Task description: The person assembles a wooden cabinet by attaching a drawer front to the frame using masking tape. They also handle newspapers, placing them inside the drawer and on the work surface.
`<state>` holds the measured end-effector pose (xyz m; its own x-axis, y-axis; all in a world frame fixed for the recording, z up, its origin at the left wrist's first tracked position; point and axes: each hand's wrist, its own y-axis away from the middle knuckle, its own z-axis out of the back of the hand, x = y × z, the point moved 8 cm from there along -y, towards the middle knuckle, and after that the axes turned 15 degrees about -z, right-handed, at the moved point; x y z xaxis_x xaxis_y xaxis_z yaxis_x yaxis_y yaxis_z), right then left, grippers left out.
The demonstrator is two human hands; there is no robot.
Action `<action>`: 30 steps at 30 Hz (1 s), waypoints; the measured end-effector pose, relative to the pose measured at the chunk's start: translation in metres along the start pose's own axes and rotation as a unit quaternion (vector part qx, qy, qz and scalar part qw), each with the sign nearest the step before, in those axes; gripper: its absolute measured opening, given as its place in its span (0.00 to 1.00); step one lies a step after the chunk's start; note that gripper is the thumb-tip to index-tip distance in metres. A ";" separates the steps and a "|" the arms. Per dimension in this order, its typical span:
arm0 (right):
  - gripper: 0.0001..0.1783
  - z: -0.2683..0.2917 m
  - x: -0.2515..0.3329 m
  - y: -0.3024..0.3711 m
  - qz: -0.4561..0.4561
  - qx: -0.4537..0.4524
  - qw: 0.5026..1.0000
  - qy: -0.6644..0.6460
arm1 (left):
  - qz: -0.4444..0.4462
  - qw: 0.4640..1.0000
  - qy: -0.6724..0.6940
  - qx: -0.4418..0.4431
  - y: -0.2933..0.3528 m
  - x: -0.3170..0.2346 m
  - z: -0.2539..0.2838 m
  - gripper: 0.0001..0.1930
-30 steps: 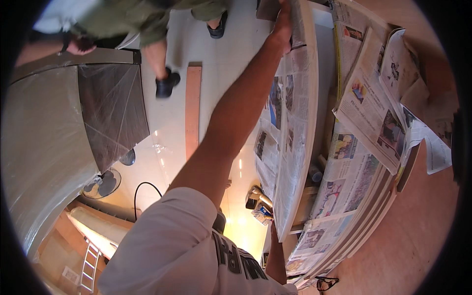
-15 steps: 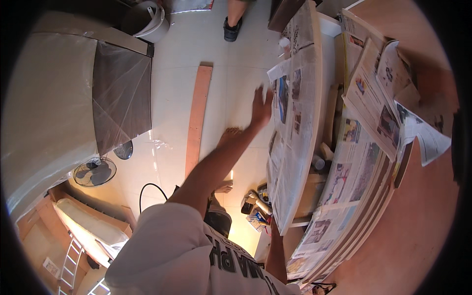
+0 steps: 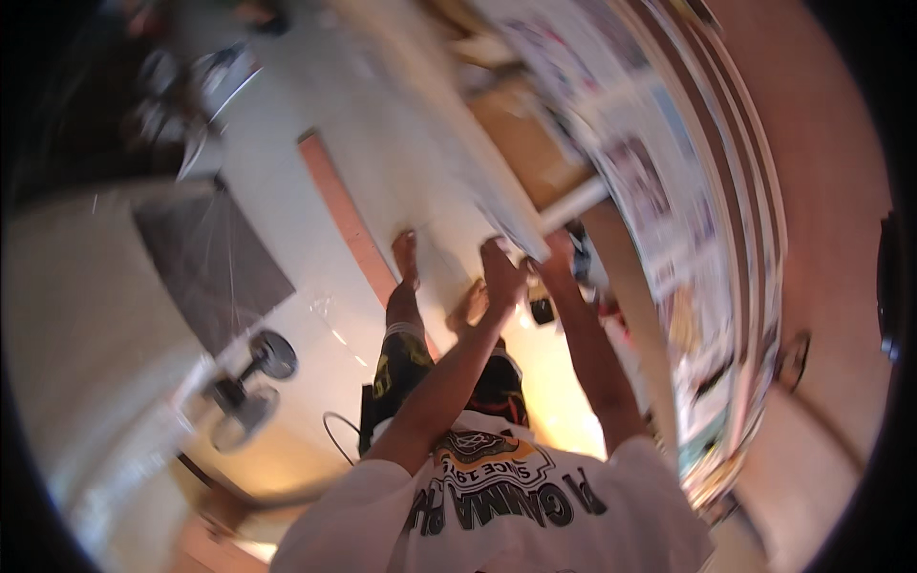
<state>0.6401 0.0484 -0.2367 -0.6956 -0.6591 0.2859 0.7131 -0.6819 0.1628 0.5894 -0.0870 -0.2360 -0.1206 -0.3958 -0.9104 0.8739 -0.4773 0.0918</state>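
A newspaper-covered panel (image 3: 468, 134), the front of a pulled-out drawer, slants from the top middle down to my two hands. My left hand (image 3: 503, 272) is closed at the panel's near end, its fingers curled and slightly blurred; what lies in them is hidden. Beside it, my right hand (image 3: 557, 256) is closed around the panel's near corner, on the drawer side. Brown board (image 3: 521, 138) shows inside the drawer. A white drawer side (image 3: 575, 205) runs from the panel to the newspaper-covered cabinet.
A long reddish-brown plank (image 3: 346, 212) lies on the pale floor, left of my feet. Further left stand a fan (image 3: 272, 355) and a plastic-draped piece of furniture (image 3: 205, 267). A small black object (image 3: 542, 310) lies on the floor beneath my hands. Stacked boards edge the cabinet at right.
The view has turned and shifted toward the panel's near end. My left hand has come from beside the panel's middle to its near corner, next to my right hand.
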 end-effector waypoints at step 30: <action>0.11 0.006 -0.008 -0.032 0.253 -0.129 0.942 -0.177 | -0.092 0.986 -0.109 -0.082 -0.030 -0.024 -0.011 0.21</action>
<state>0.6228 0.0774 -0.2383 -0.1661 -0.8045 0.5703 0.8685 -0.3932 -0.3018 0.5713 -0.0541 -0.2217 -0.3672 -0.4817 -0.7957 0.8899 -0.4307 -0.1499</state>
